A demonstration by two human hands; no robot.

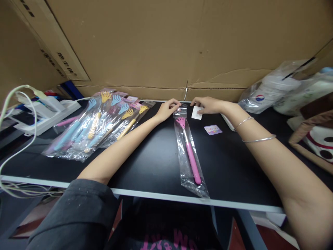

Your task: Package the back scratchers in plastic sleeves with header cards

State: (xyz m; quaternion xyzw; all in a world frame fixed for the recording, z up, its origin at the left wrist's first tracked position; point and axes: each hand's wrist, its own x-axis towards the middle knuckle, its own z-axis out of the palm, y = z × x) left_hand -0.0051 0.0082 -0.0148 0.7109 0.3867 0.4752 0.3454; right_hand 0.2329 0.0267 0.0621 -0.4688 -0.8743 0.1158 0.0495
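A pink back scratcher [193, 158] with a hand-shaped head lies inside a clear plastic bag [183, 170] on the dark table in front of me. At the bag's top end is my left hand [168, 110], its fingers curled and closed on the bag's edge. Just right of the bag, my right hand [208, 105] grips a small white card [197, 113] by its right side. A small purple printed card [213, 130] lies flat below that hand, apart from it.
Several bagged back scratchers [97, 121] in blue, yellow and pink are heaped on the left. Behind them stands a white power strip [52, 118] with cables. A bagged Pepsi cup [273, 90] is at the right, and a cardboard wall [145, 45] closes off the back.
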